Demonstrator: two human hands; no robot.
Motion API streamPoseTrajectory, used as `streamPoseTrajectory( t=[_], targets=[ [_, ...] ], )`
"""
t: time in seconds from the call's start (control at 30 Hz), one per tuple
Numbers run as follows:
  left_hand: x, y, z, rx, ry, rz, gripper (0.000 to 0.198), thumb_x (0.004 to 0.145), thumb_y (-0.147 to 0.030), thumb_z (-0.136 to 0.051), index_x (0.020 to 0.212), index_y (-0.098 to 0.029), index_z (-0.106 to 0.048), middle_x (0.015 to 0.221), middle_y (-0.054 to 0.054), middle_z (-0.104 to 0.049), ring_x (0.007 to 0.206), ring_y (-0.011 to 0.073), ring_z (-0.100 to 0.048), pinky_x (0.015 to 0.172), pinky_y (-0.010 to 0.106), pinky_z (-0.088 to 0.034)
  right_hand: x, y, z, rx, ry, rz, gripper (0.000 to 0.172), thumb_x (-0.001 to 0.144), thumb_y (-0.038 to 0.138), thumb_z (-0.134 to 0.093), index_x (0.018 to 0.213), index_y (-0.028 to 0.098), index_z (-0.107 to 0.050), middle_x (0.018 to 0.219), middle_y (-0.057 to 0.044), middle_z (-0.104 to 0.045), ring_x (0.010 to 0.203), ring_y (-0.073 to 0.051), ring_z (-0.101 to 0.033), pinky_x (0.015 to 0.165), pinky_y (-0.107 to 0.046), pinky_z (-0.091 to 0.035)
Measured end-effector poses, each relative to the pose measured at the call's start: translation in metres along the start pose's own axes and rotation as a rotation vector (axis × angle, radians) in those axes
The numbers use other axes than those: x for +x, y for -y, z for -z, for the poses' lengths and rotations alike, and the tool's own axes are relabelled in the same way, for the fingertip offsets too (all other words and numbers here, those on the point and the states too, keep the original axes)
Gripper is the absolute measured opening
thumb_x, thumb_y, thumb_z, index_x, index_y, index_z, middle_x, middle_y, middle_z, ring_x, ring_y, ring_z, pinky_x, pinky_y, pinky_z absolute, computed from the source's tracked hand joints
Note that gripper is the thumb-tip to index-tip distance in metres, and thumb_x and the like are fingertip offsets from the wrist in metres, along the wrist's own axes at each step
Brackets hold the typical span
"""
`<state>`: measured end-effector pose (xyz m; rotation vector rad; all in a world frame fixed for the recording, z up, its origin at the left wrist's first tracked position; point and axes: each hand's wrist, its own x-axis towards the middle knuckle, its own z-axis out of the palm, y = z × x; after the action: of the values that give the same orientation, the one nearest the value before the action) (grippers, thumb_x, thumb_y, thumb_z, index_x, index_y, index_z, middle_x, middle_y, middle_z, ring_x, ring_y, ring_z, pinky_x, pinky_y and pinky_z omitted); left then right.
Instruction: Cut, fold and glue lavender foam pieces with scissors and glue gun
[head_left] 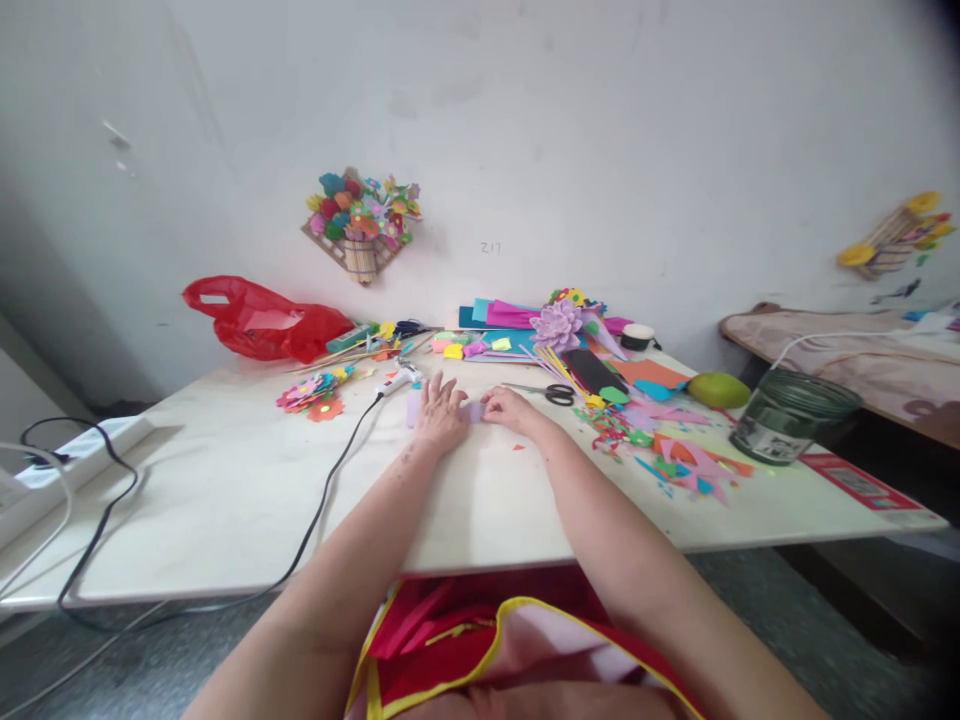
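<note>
A pale lilac strip (475, 411), which looks like craft foam or paper, lies on the white table between my hands. My left hand (442, 415) rests flat across it, fingers spread, covering its middle. At the strip's right end, my right hand (511, 410) is closed in a pinch on the edge; the fingertips partly hide what they grip. Just beyond my left hand is a white hot glue gun (397, 381) with a black cord. Scissors (556, 394) with black handles lie past my right hand. A small red scrap (518, 448) sits near my right wrist.
Colourful flowers (313, 393) and a red plastic bag (274, 325) are at left. Coloured sheets (510, 315), a lilac flower (557, 327) and scraps (686, 460) spread behind and right. A green jar (791, 415) and green fruit (718, 390) stand right; a power strip (90, 455) lies far left.
</note>
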<state>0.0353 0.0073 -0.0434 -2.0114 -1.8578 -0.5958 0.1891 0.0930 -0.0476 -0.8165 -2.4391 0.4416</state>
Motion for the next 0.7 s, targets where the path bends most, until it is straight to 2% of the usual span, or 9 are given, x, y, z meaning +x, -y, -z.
streamPoseTrajectory(
  t=[0.13, 0.4, 0.57, 0.7],
  targets=[
    [0.000, -0.002, 0.001, -0.009, 0.020, -0.032, 0.033, 0.079, -0.030, -0.043, 0.108, -0.023, -0.055, 0.133, 0.005, -0.044, 0.133, 0.0238, -0.013, 0.107, 0.048, -0.013, 0.003, 0.009, -0.007, -0.050, 0.026, 0.046, 0.013, 0.070, 0.013, -0.061, 0.057, 0.016, -0.062, 0.094, -0.004, -0.062, 0.088, -0.015, -0.054, 0.080, -0.026, -0.039],
    [0.004, 0.002, -0.004, -0.032, 0.145, 0.007, 0.039, 0.080, -0.031, -0.040, 0.117, -0.023, -0.050, 0.138, 0.004, -0.036, 0.134, 0.0250, -0.006, 0.107, 0.047, -0.011, 0.003, 0.020, -0.005, -0.161, 0.050, -0.069, 0.018, 0.072, 0.019, -0.059, 0.055, 0.017, -0.062, 0.099, -0.005, -0.061, 0.091, -0.018, -0.053, 0.078, -0.026, -0.039],
    [0.005, 0.002, -0.004, -0.020, 0.161, 0.039, 0.041, 0.079, -0.033, -0.041, 0.119, -0.024, -0.049, 0.139, 0.004, -0.034, 0.134, 0.0264, -0.003, 0.107, 0.049, -0.011, 0.001, 0.017, 0.002, -0.156, 0.040, -0.114, 0.014, 0.070, 0.024, -0.063, 0.057, 0.018, -0.064, 0.099, -0.005, -0.062, 0.092, -0.019, -0.053, 0.077, -0.027, -0.039],
    [0.005, 0.003, -0.004, -0.028, 0.171, 0.035, 0.041, 0.079, -0.035, -0.041, 0.117, -0.024, -0.051, 0.139, 0.004, -0.035, 0.134, 0.0272, -0.003, 0.107, 0.049, -0.010, -0.004, 0.009, 0.007, -0.143, 0.033, -0.087, 0.009, 0.069, 0.022, -0.064, 0.061, 0.018, -0.065, 0.098, -0.004, -0.062, 0.091, -0.017, -0.054, 0.077, -0.025, -0.040]
  ],
)
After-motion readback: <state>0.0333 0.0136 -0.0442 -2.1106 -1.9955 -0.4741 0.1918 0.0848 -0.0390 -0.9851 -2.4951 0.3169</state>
